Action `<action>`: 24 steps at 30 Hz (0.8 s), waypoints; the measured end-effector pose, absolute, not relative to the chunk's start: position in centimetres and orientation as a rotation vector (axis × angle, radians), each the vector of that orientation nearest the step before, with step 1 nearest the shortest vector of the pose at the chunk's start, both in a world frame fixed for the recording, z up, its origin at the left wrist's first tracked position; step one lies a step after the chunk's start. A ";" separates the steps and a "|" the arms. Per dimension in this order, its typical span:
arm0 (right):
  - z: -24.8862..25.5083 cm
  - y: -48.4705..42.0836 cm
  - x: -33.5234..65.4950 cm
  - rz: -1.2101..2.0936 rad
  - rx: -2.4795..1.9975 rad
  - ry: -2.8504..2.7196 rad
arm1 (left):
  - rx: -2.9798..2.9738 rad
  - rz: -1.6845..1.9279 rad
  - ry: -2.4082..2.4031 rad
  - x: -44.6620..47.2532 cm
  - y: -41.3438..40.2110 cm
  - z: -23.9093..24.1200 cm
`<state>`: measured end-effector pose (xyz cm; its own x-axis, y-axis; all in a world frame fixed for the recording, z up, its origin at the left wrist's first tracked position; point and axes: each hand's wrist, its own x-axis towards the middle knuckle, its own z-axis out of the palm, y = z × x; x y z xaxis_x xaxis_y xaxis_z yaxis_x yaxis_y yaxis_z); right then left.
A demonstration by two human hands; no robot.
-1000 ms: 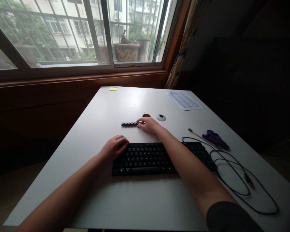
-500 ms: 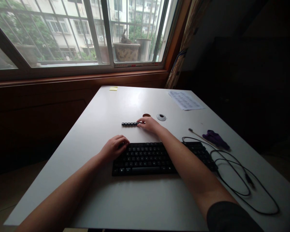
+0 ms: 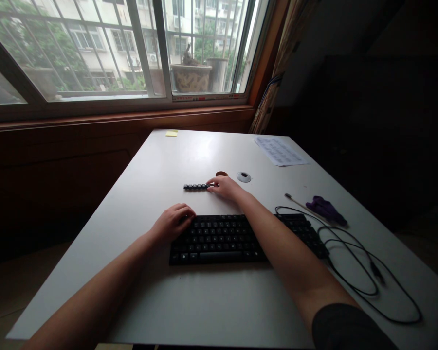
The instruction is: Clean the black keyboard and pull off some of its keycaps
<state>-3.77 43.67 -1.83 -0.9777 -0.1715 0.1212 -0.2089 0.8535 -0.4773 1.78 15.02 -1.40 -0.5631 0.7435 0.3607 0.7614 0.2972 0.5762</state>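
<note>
A black keyboard (image 3: 219, 238) lies on the white table (image 3: 138, 301). My left hand (image 3: 173, 221) rests at its upper left corner, with curled fingers closed on the edge. Beyond the keyboard, a short row of black keycaps (image 3: 195, 186) lines up on the table. My right hand (image 3: 222, 187) reaches over the keyboard to the right end of that row, thumb and fingers pinched on a keycap there, which is mostly hidden by the fingers. My right forearm covers part of the keyboard's right side.
A brown round thing (image 3: 221, 173) and a grey cable-hole ring (image 3: 244, 177) are just behind my right hand. To the right lie a thin brush (image 3: 295, 200), a purple cloth (image 3: 325, 210) and the looped black cable (image 3: 397, 277). Printed paper (image 3: 281, 151) and yellow sticky notes (image 3: 171, 133) lie farther back.
</note>
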 end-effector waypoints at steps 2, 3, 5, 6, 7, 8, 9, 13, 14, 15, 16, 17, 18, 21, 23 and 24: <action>-1.9 43.7 -3.8 0.775 0.308 -2.949 | -1.455 -1.146 -2.508 1.8 15.0 -1.4; -1.9 43.7 -3.8 0.777 0.308 -2.946 | -1.457 -1.149 -2.506 1.7 15.0 -1.5; -2.0 43.8 -3.9 0.780 0.308 -2.943 | -1.462 -1.149 -2.506 1.7 15.0 -1.5; -2.0 43.8 -3.9 0.782 0.307 -2.943 | -1.464 -1.146 -2.507 1.7 15.0 -1.6; -2.1 43.8 -3.9 0.785 0.306 -2.943 | -1.467 -1.143 -2.507 1.7 14.9 -1.6; -2.1 43.8 -4.0 0.788 0.305 -2.944 | -1.468 -1.140 -2.507 1.7 14.9 -1.7; -2.1 43.8 -4.0 0.791 0.304 -2.945 | -1.470 -1.137 -2.506 1.6 14.9 -1.7; -2.2 43.9 -3.9 0.807 0.296 -2.950 | -1.466 -1.138 -2.504 1.6 15.0 -1.8; -2.2 43.9 -3.9 0.809 0.295 -2.949 | -1.464 -1.139 -2.503 1.6 15.0 -1.8; -2.2 43.9 -4.0 0.811 0.293 -2.948 | -1.462 -1.139 -2.502 1.6 15.0 -1.8; -2.2 43.9 -4.0 0.812 0.291 -2.947 | -1.463 -1.140 -2.501 1.6 15.0 -1.8; -2.2 43.9 -4.0 0.811 0.288 -2.945 | -1.465 -1.141 -2.500 1.6 15.0 -1.8; -2.2 44.0 -4.0 0.811 0.286 -2.944 | -1.468 -1.141 -2.501 1.6 15.0 -1.8; -2.3 44.0 -4.0 0.809 0.287 -2.943 | -1.470 -1.141 -2.504 1.6 15.0 -1.7; -2.3 44.0 -4.1 0.807 0.295 -2.943 | -1.466 -1.141 -2.505 1.6 15.0 -1.7; -2.3 44.0 -4.1 0.806 0.297 -2.942 | -1.465 -1.140 -2.506 1.7 15.0 -1.7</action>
<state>-4.08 44.00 -2.30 -0.9783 -0.1659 0.1243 -0.2061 0.8431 -0.4967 1.66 14.97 -1.65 -0.5584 0.7467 0.3616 0.7632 0.2916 0.5766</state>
